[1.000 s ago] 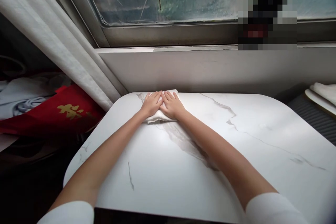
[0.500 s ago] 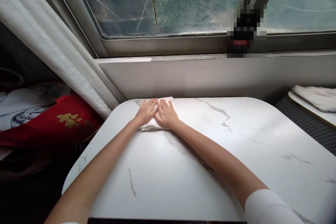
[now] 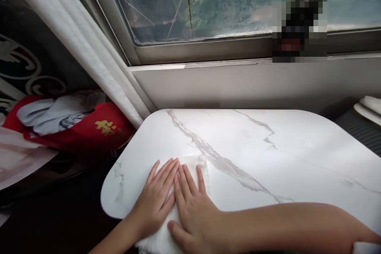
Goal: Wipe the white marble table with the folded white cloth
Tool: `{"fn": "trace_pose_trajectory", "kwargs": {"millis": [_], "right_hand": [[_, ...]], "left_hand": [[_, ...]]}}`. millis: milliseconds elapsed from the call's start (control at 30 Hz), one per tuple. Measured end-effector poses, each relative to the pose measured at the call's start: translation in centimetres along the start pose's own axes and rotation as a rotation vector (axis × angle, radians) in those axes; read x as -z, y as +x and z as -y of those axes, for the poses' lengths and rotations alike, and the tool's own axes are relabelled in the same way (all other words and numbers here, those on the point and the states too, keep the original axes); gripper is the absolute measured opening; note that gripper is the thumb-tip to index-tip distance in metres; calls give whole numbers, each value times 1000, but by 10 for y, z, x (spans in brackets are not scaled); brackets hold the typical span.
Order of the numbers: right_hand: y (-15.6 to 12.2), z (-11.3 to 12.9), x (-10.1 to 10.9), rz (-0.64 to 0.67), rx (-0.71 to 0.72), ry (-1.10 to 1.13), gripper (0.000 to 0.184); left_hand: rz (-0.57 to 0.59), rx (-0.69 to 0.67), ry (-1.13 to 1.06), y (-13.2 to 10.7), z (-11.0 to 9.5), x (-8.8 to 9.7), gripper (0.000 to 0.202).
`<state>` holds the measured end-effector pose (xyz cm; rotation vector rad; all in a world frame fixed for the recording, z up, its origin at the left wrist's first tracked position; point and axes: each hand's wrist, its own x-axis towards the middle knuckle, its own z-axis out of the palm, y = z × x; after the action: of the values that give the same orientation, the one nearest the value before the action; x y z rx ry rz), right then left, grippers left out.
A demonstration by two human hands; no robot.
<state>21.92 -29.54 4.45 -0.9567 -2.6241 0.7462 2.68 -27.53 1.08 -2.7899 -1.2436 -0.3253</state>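
Note:
A white cloth (image 3: 193, 162) lies flat on the marble-patterned white table (image 3: 285, 143), close to its near left side. My left hand (image 3: 156, 194) rests on the cloth with fingers stretched out. Beside it, my right hand (image 3: 196, 210) also presses flat on the cloth, its fingers spread a little and its thumb apart. The fingertips of both hands nearly meet in the middle. Much of the cloth is hidden under my palms, and its lower edge shows near the bottom of the view.
A red bag (image 3: 119, 131) holding pale fabric stands left of the table, below a white curtain (image 3: 89, 39). Behind the table are a low wall (image 3: 226, 87) and a window (image 3: 214, 4). At the far right, a folded white cloth (image 3: 373, 105) lies on a seat.
Both hands have pulled the cloth from the table's far edge back toward me, to the near left side. The camera view has shifted to the left.

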Motion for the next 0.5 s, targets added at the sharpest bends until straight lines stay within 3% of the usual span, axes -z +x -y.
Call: {"fn": "trace_pose_trajectory", "kwargs": {"millis": [67, 167, 367, 500], "right_hand": [[10, -6, -1, -12, -14, -9, 72], [46, -30, -4, -92, -52, -63, 68], [158, -96, 6, -263, -158, -219, 61], [221, -122, 15, -336, -264, -276, 62]], "left_hand": [[19, 28, -12, 5, 8, -2, 59], [33, 98, -31, 28, 41, -11, 53], [8, 221, -69, 102, 148, -30, 56], [-8, 214, -112, 143, 210, -36, 54]]}}
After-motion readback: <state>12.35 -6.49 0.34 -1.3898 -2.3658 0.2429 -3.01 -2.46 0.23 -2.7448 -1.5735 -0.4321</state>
